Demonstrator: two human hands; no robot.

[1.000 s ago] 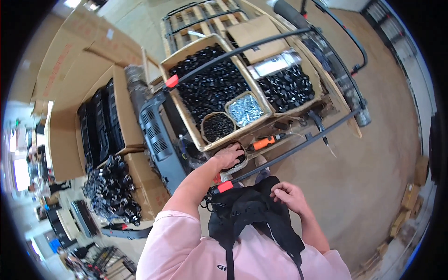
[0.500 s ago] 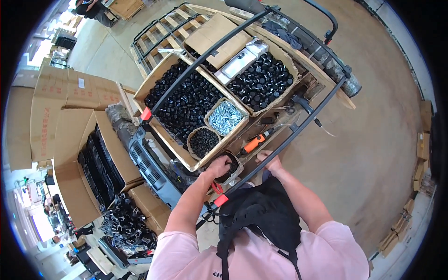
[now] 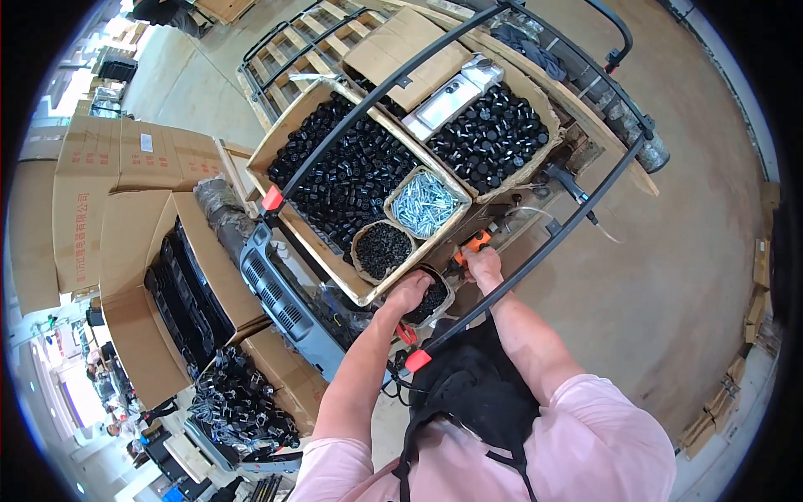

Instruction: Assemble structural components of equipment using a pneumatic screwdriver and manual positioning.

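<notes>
My left hand (image 3: pixel 408 293) reaches into a small container of dark screws (image 3: pixel 431 303), its fingers curled in against the contents; their tips are hidden. To the right, my right hand (image 3: pixel 484 268) is closed around an orange-and-black power screwdriver (image 3: pixel 475 243) lying on the wooden ledge. Just beyond my left hand is a round tub of small black screws (image 3: pixel 382 251). Beside that sits a tub of silvery bolts (image 3: pixel 425 203). Both tubs stand in a large box (image 3: pixel 322 266) holding many black plastic parts (image 3: pixel 350 171).
A black metal frame bar (image 3: pixel 535 261) crosses between me and the boxes. Black knobs (image 3: pixel 493 138) fill another box behind. At left, an open carton (image 3: pixel 138 335) holds black panels, beside a grey plastic housing (image 3: pixel 280 305). A hammer-like tool (image 3: pixel 571 184) lies at right.
My right hand has moved up and forward from the frame bar onto the power screwdriver and taken hold of it. My left hand stays in the screw container. The whole view has shifted slightly.
</notes>
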